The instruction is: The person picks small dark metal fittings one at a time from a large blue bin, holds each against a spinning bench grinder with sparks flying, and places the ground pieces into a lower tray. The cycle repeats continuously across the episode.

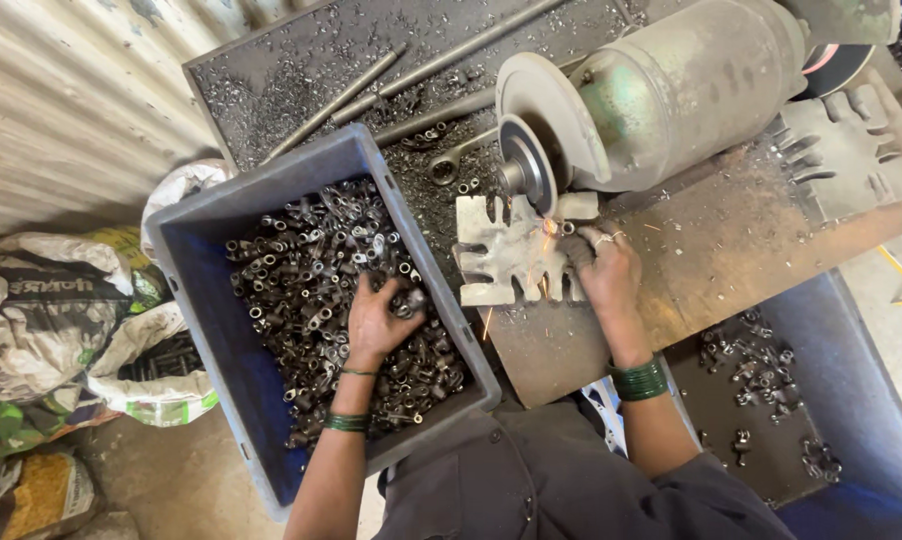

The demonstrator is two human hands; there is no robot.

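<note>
Grey crate (196,300) of small metal fittings (301,265) within reach; left hand (379,318) clenched on a few. Right hand (603,268) pinching one fitting (568,228) against grinding wheel (524,165), steadied on slotted rest (501,255); sparks visible.

I am in a small metalworking shop. A bench grinder (661,90) sits on a worn steel worktop (731,250), its grinding wheel (527,165) throwing sparks at the worktop's front edge. Metal filings and long steel rods (391,75) litter the dark tray (271,70) behind it. A grey plastic crate (211,260) full of small metal fittings (311,270) stands at the worktop's left edge. A corrugated metal wall (71,110) and stuffed woven sacks (41,330) on the concrete floor close in the left side.
</note>
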